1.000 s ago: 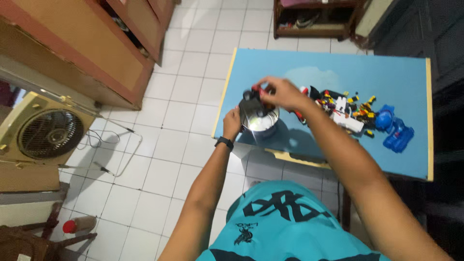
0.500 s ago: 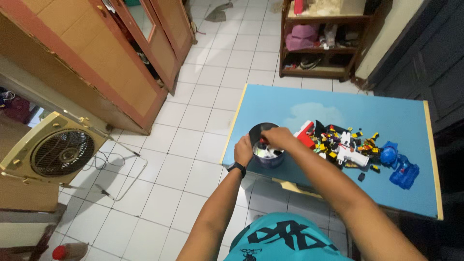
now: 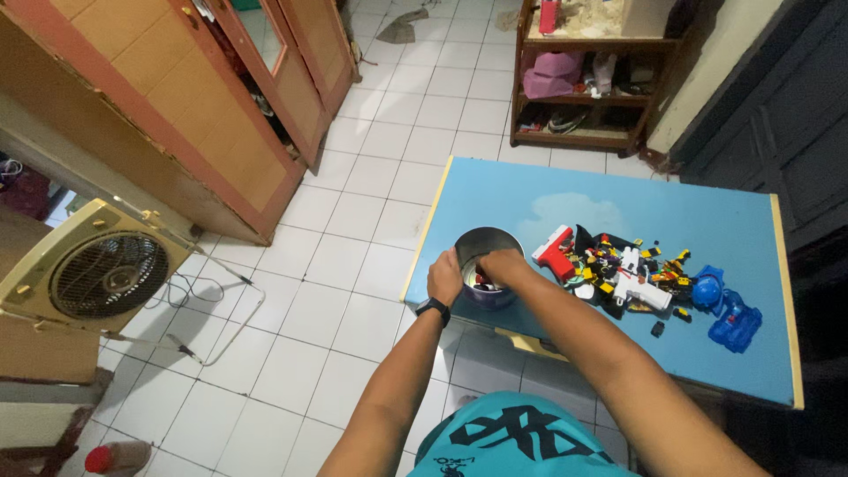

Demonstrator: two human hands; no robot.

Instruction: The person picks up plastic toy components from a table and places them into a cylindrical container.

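A: The round silver metal pot (image 3: pixel 486 265) stands near the front left edge of the blue-topped table (image 3: pixel 618 208), and both hands are at it. What else, starting from the left?

B: Far left on the white tiled floor (image 3: pixel 353 238) a beige box fan (image 3: pixel 93 269) leans by a brown wooden cabinet (image 3: pixel 177 106). Then the left hand (image 3: pixel 444 276), a black band on its wrist, is wrapped against the pot's near wall. The right hand (image 3: pixel 502 265) dips over the rim, fingers curled down inside; whether they pinch anything I cannot tell.

A: And to the right of the pot?

B: A red and white toy gun (image 3: pixel 554 252) lies just beside it, then a pile of small multicoloured plastic toy pieces (image 3: pixel 627 265), and near the right end two blue plastic toys (image 3: pixel 724 309). A wooden shelf (image 3: pixel 583 79) with odds and ends stands behind the table.

A: How far along does it look?

B: Early, I'd judge. A few small pieces show inside the pot, but most of the pile is on the table.

A: Any change from half a second ago?

B: The right hand has sunk deeper into the pot. A second ago it was held above the rim with a dark and red toy in its fingers, so that piece has likely gone in. The left hand has stayed on the pot.
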